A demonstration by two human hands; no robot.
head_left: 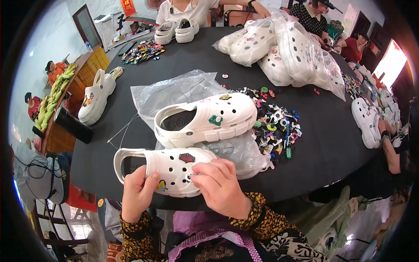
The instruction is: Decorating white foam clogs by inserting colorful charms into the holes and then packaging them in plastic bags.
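Note:
A white clog (168,162) with round holes lies at the near edge of the table, its toe to the right. My left hand (139,192) grips its near side by the heel opening, thumb on top. My right hand (220,185) pinches a small white-and-black shoe charm (189,177) against a hole in the clog's upper. A dark red charm (187,157) and a yellow-and-blue charm (162,185) sit on the same clog. Just behind it rests a second white clog (205,118) with a green charm (215,120), lying on clear plastic bags (174,85).
A pile of loose colourful charms (277,126) lies right of the clogs, and another pile (143,52) at the far left. Bagged white clogs (292,48) stand at the back. A black bottle (73,125) stands at the table's left edge. Other people sit around the black table (323,153).

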